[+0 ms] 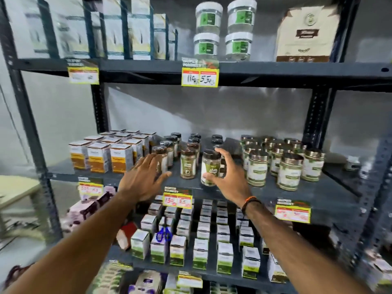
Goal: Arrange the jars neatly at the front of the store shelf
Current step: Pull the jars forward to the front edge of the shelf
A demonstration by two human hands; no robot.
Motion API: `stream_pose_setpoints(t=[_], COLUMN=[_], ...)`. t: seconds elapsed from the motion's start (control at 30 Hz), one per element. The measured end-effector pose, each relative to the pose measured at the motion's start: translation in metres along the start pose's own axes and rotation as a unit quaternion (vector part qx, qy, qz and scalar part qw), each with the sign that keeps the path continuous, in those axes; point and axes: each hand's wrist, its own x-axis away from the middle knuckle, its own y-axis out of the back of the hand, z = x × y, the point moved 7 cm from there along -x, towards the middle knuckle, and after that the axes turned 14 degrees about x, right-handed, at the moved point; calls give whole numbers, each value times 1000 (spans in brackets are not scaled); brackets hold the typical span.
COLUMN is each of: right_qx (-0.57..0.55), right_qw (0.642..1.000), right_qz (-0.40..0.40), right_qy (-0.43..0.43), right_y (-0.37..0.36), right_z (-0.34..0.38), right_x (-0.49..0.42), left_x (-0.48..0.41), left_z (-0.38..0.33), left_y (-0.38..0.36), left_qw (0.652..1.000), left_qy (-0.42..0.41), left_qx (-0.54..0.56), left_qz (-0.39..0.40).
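Several small dark-lidded jars stand in rows on the middle shelf (297, 195). My right hand (228, 177) is wrapped around a green-labelled jar (210, 166) at the shelf's front edge. Just left of it stands a brown-labelled jar (188, 164), apart from both hands. My left hand (146, 177) is spread open, fingers apart, in front of another dark-lidded jar (160, 154) that it partly hides; I cannot tell whether it touches it. More jars (194, 140) stand further back in the rows.
White and orange boxes (99, 157) stand to the left on the same shelf, and larger jars with metallic lids (289, 170) to the right. Yellow price tags (177, 200) hang on the shelf edge. Small boxes (201, 240) fill the shelf below.
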Motion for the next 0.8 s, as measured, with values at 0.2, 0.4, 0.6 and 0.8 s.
stream_pose_setpoints(t=[0.2, 0.4, 0.6, 0.8], right_qx=[33, 52, 74, 52], right_qw=[999, 998, 997, 998], right_qz=[-2, -4, -23, -30], right_qy=[-12, -36, -19, -14], right_y=[-44, -62, -64, -70], right_z=[-1, -7, -7, -13], right_x=[-11, -12, -7, 1], left_x=[5, -2, -3, -2], left_z=[62, 76, 82, 82], left_y=[-28, -56, -62, -62], left_qw=[998, 997, 997, 997], left_qy=[17, 12, 8, 10], left_qx=[2, -10, -23, -28], left_qz=[52, 80, 75, 69])
